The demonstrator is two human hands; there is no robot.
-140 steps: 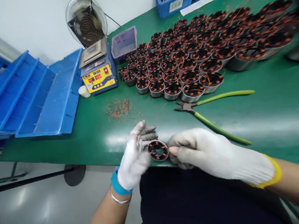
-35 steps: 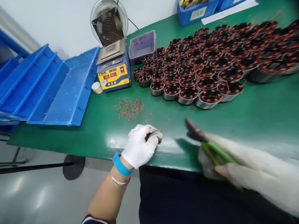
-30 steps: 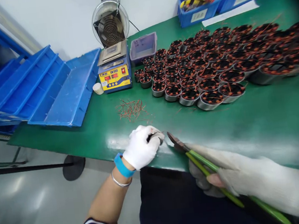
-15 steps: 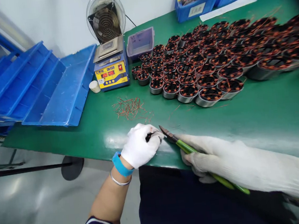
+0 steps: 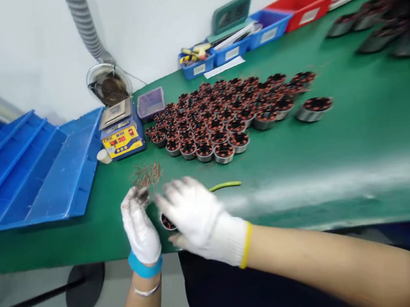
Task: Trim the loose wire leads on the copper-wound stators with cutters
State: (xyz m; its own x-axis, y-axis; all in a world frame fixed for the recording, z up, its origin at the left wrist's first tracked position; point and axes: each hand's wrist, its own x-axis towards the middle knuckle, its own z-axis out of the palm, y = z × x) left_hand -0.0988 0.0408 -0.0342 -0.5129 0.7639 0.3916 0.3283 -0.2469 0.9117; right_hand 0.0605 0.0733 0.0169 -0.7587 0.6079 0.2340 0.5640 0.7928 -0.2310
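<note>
A wire-wound motor stator [image 5: 168,222] lies on the green bench between my hands, partly covered by the right one. My left hand [image 5: 140,228], in a white glove, stands on edge to its left with the fingers stretched out and nothing gripped. My right hand [image 5: 201,220], also gloved and smeared by motion, reaches over the stator with its fingers apart; whether it touches is unclear. One green handle of the cutters [image 5: 226,185] shows on the bench behind my right hand, the rest hidden. Clipped copper wire ends [image 5: 146,175] lie beyond my left fingertips.
Many stators [image 5: 204,149] stand grouped farther back, with one stator [image 5: 313,109] apart at right. A yellow-fronted solder pot [image 5: 123,141] and purple bin [image 5: 151,104] stand at back left. Blue trays [image 5: 60,173] occupy the left; tool bins [image 5: 199,69] line the wall.
The cutters have left my right hand and lie on the bench. My left hand has opened, and the stator shows on the bench. The view has swung right.
</note>
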